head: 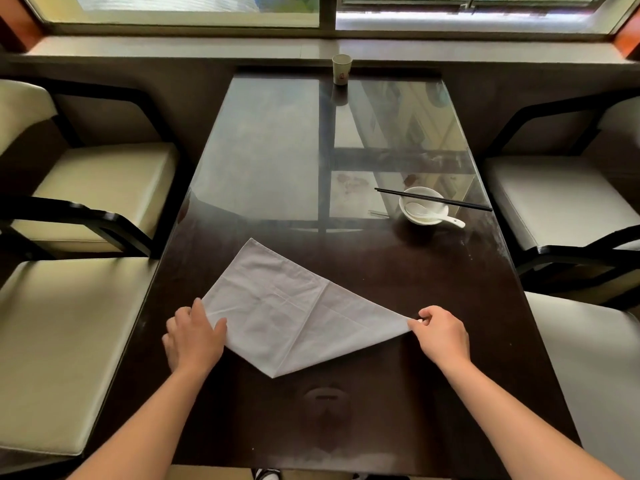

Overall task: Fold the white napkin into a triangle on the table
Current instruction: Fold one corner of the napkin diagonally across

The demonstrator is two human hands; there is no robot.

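The white square cloth napkin (287, 313) lies by the dark glossy bench's (381, 271) near edge. The left hand's (194, 336) straight fingers (199, 308) press one corner, and the right hand (441, 329) pinches the opposite one. An uneven pull could skew the fold.

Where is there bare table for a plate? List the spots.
Bare: the far left of the table, between napkin and cup, and the near strip below the napkin. Crowded: the right side around the bowl and chopsticks.

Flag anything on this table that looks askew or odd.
Black chopsticks lie balanced across the white bowl, overhanging its rim on both sides. Reddish smears mark the glass tabletop left of it. Otherwise nothing stands out.
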